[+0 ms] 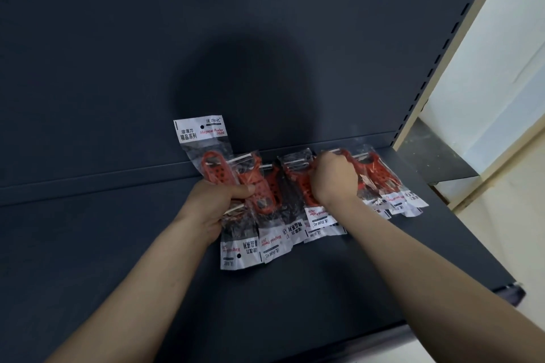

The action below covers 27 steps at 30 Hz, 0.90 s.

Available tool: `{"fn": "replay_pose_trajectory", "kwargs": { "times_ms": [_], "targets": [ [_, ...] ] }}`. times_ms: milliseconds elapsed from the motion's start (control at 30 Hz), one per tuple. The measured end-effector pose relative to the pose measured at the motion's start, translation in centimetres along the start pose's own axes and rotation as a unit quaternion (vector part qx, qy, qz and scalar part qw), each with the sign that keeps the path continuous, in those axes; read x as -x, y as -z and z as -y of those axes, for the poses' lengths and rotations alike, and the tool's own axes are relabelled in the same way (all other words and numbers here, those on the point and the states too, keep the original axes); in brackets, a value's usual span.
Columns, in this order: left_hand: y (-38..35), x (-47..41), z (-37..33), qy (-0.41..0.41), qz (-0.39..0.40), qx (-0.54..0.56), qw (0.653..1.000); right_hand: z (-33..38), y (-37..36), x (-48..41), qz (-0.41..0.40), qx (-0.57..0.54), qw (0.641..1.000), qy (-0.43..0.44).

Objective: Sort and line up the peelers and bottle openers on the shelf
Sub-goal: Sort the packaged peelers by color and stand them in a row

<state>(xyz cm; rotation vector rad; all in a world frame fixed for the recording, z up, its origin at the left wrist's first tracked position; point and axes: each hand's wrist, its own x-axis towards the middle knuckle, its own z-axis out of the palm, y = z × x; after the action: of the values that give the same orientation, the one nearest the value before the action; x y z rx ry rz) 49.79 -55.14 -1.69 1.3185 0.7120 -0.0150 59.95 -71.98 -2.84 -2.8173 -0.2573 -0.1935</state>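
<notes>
Both bare forearms reach fwd. L hand grips peeler packs, thumb on top. R hand curled tight, gripping packs too.

Dim, soft, wide-angle edge distortion.

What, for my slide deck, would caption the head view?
Left hand and right hand grip bagged red peelers in a row on a shelf; one pack leans against the back panel.

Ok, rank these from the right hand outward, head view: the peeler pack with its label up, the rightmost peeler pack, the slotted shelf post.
1. Rightmost peeler pack, just right of the right hand.
2. Peeler pack with its label up, at the row's left end.
3. Slotted shelf post, upper right, past the shelf's end.
</notes>
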Motion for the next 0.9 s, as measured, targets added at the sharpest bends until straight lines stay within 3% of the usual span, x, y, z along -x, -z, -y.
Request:
{"fn": "replay_pose_trajectory", "kwargs": {
  "times_ms": [533, 633, 700, 800, 900],
  "targets": [
    [-0.1, 0.3, 0.1, -0.011, 0.001, -0.001, 1.000, 0.3, -0.4, -0.5, -0.021, 0.003, 1.000, 0.001],
    [-0.2, 0.4, 0.2, -0.024, 0.008, -0.004, 1.000, 0.3, 0.2, -0.2, -0.061, 0.045, 0.996, 0.049],
    [-0.4, 0.3, 0.2, -0.029, 0.008, -0.002, 1.000, 0.8, 0.8, 0.3, -0.076, 0.010, 0.991, 0.109],
    [-0.6, 0.1, 0.3, -0.043, 0.012, 0.012, 0.999, 2.1, 1.8, 1.5, 0.043, -0.189, 0.966, 0.169],
    [-0.8, -0.1, 0.4, -0.058, 0.029, 0.048, 0.997, 2.9, 2.2, 2.5, 0.146, -0.269, 0.931, 0.198]
  ]
}}
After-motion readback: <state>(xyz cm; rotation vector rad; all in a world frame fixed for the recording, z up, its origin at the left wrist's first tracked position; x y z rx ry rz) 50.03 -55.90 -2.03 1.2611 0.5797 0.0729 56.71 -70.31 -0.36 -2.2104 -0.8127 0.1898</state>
